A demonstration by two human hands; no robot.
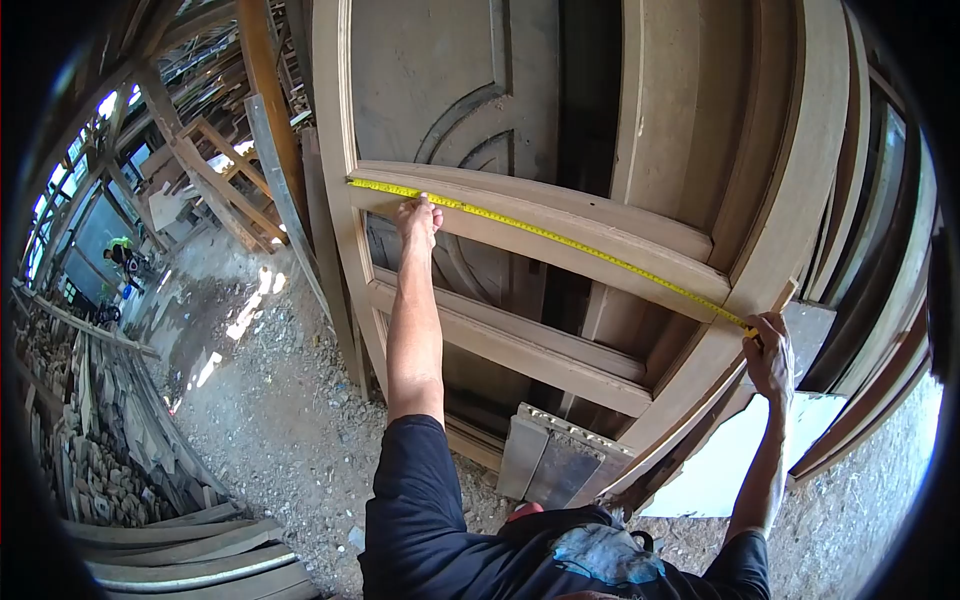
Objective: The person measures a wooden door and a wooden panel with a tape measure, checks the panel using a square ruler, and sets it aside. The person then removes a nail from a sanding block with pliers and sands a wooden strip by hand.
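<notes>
A yellow tape measure is stretched along a horizontal rail of an upright wooden door frame. Its left end lies at the frame's left stile. My left hand pinches the tape against the rail, some way in from that end. At the right stile, my right hand is closed around the tape's other end, and its fingers hide most of what they grip. Below the taped rail runs a second wooden rail, touched by neither hand.
Behind the frame stands a dark carved door panel. More wooden frames lean at right. Short boards stand low by my body. Timber offcuts are piled at left on gravelly ground. A person is far off at left.
</notes>
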